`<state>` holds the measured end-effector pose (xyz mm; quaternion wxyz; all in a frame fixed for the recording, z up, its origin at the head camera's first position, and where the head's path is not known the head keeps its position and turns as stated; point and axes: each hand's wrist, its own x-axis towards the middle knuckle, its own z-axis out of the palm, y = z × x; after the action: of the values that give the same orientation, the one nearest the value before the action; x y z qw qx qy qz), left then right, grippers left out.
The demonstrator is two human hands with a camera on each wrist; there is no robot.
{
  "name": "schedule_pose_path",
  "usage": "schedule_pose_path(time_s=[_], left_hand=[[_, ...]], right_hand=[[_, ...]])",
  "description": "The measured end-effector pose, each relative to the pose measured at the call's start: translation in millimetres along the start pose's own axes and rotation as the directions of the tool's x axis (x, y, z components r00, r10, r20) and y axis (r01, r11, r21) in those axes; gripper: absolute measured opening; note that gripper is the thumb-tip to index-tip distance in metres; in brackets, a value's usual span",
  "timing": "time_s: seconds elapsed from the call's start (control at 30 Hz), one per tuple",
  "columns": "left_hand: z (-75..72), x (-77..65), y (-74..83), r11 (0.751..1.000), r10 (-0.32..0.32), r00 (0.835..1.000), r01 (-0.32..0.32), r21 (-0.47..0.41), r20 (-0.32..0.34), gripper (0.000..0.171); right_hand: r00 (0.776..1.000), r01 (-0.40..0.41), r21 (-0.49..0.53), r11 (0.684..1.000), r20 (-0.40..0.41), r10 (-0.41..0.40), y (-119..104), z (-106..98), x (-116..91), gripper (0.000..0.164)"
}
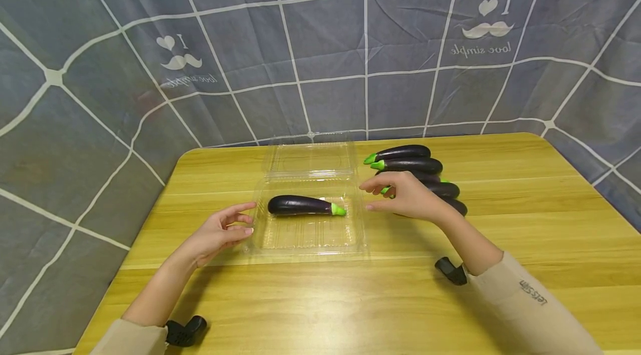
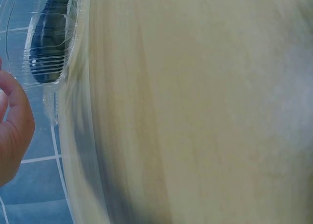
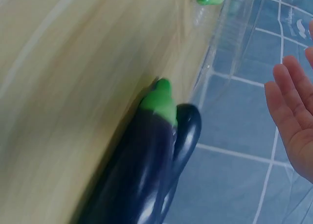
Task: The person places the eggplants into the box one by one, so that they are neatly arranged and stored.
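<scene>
Left hand (image 1: 217,235) and right hand (image 1: 403,193) flank clear plastic box (image 1: 310,239), one eggplant (image 1: 300,206) inside

Left hand at box's left side: fingers part-bent, thumb apart, not pinching. Fingertips right by the wall; contact can't be told. Right hand off box's right side: fingers loosely extended, thumb well clear of them, small gap to the wall in the head view. Right wrist view shows same hand open-palmed.

Box is open, lid (image 1: 310,157) folded back on the far side. Eggplant lies crosswise on the box floor, fat dark end left, green stem end right.

Pile of eggplants (image 1: 413,164) on the right, lying side by side, green stems mostly pointing left; right hand and forearm cover part of it, exact count unclear.

Table (image 1: 325,302) wood-grain, yellowish. Behind it, grey curtain (image 1: 330,38) with white grid lines and mirrored "love simple" print. Beige sleeves (image 1: 526,305) on both arms; black wrist device (image 1: 186,331) at left cuff, similar one at right.
</scene>
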<state>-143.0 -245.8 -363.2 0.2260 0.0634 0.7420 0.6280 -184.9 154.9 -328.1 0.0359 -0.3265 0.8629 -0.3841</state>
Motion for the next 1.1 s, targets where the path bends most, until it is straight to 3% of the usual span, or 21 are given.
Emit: schedule_pose_path(time_s=[0.27,0.63,1.1], left_hand=[[-0.5,0.4,-1.3,1.000,-0.007,1.000,0.007,-0.005,0.000,0.066],[-0.6,0.2,-0.4,1.000,-0.005,1.000,0.005,-0.002,0.000,0.066],[-0.7,1.6,-0.7,1.000,-0.009,1.000,0.009,0.000,-0.005,0.065]], right_hand=[[0.999,-0.033,-0.004,0.999,-0.023,0.033,14.9,-8.6,-22.0,0.038],[0.993,-0.023,-0.069,0.997,-0.114,0.015,38.0,-23.9,-52.7,0.038],[0.975,-0.149,-0.137,0.979,-0.184,0.123,56.9,-44.5,-82.9,0.033]])
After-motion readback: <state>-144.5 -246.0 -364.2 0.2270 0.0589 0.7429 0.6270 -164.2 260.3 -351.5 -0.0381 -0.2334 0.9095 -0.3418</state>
